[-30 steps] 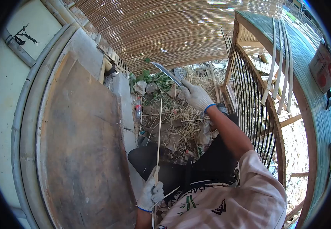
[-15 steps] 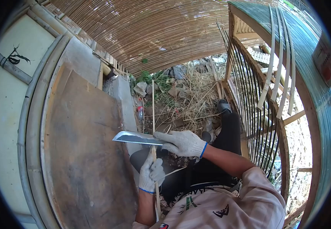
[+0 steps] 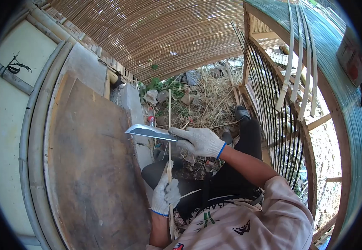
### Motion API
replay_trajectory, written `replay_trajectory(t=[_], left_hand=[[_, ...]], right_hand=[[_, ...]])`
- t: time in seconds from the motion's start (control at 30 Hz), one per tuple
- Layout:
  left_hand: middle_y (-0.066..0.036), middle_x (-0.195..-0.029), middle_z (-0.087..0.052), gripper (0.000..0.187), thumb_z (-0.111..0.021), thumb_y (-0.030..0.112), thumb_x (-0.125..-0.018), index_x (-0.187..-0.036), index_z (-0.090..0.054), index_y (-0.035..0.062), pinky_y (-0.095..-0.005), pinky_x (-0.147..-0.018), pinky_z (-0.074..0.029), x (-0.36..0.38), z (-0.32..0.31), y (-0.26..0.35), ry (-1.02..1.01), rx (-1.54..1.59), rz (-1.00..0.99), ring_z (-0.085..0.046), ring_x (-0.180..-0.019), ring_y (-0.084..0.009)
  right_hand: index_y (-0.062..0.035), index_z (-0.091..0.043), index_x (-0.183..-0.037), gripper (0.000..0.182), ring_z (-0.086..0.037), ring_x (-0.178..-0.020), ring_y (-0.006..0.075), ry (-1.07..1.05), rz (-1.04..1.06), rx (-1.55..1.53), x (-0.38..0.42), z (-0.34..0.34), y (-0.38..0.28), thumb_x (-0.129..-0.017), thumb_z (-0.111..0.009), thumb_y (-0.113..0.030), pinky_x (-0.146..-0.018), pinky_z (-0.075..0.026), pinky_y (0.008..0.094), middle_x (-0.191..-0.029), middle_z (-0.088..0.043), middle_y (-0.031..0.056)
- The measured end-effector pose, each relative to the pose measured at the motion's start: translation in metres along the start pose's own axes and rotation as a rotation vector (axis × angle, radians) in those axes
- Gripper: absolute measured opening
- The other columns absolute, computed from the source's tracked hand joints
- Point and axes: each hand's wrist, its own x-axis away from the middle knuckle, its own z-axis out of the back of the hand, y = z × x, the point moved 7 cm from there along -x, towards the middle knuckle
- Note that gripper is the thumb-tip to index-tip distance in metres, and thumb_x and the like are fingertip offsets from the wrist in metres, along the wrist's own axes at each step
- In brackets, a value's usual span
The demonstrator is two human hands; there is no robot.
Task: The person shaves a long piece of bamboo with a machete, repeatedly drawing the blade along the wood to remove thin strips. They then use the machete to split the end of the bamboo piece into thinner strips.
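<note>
Gloved in white with a blue cuff, my right hand (image 3: 201, 142) is closed on the handle end of a wide-bladed knife (image 3: 149, 131). The blade points left and lies across a long thin bamboo strip (image 3: 169, 112). Lower down, my left hand (image 3: 165, 195), also gloved, grips the same strip, which stands roughly upright in the view and runs down past the wrist. A thin split sliver (image 3: 190, 193) sticks out to the right of my left hand.
A brown board (image 3: 97, 166) is at the left, beside bamboo poles (image 3: 39, 141). Ahead are a woven bamboo screen (image 3: 160, 37) and ground with dry straw (image 3: 214, 93). At the right, bamboo strips (image 3: 287, 79) hang over a curved wooden frame (image 3: 335, 112).
My right hand and the knife have moved up along the strip, away from my left hand. My left hand keeps its grip. The view has shifted slightly.
</note>
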Motion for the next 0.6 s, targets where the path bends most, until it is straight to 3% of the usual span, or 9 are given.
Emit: replay_trajectory(t=[0.03,0.23,0.43,0.53,0.6], left_hand=[[0.0,-0.07,-0.038,0.05,-0.035,0.032,-0.117,-0.166,-0.027,0.0367,-0.0251,-0.04,-0.035,0.003,0.003,0.0,-0.008,-0.046,0.009,-0.038,-0.043,-0.0083],[0.0,-0.069,-0.038,0.049,-0.037,0.029,-0.117,-0.166,-0.03,0.0322,-0.0248,-0.039,-0.035,0.029,0.011,-0.013,-0.015,-0.021,0.04,-0.037,-0.042,-0.008],[0.001,-0.068,-0.038,0.051,-0.041,0.03,-0.116,-0.165,-0.03,0.0305,-0.0241,-0.038,-0.034,0.052,0.024,-0.02,0.005,0.004,0.07,-0.037,-0.041,-0.0075],[0.001,-0.067,-0.038,0.052,-0.043,0.032,-0.115,-0.165,-0.03,0.0307,-0.024,-0.038,-0.034,0.062,0.026,-0.02,0.005,-0.075,0.07,-0.036,-0.041,-0.0069],[0.0,-0.065,-0.04,0.054,-0.046,0.037,-0.114,-0.165,-0.029,0.0322,-0.0239,-0.038,-0.034,0.069,0.031,-0.018,0.008,-0.227,0.075,-0.035,-0.04,-0.0072]], right_hand=[[-0.0251,-0.048,-0.156,0.054,-0.071,-0.086,0.0402,0.0,0.002,0.004,-0.001,-0.001,0.001,-0.107,-0.053,-0.047,-0.075,-0.056,0.0516,-0.092,-0.068,0.0194],[-0.021,-0.049,-0.154,0.053,-0.07,-0.09,0.0428,0.216,-0.032,-0.014,-0.017,0.01,0.024,-0.106,-0.056,-0.042,-0.08,-0.055,0.0549,-0.097,-0.071,0.0213],[-0.018,-0.052,-0.152,0.05,-0.071,-0.093,0.0421,0.222,-0.08,0.017,-0.035,0.024,0.041,-0.106,-0.055,-0.036,-0.083,-0.054,0.0543,-0.098,-0.071,0.0221],[-0.0174,-0.053,-0.152,0.049,-0.071,-0.092,0.0428,0.276,-0.066,0.002,-0.044,0.033,0.047,-0.106,-0.054,-0.036,-0.082,-0.055,0.054,-0.098,-0.073,0.0225],[-0.0166,-0.052,-0.152,0.049,-0.071,-0.092,0.0443,0.302,-0.182,-0.055,-0.049,0.043,0.061,-0.107,-0.052,-0.037,-0.082,-0.054,0.0545,-0.097,-0.073,0.0238]])
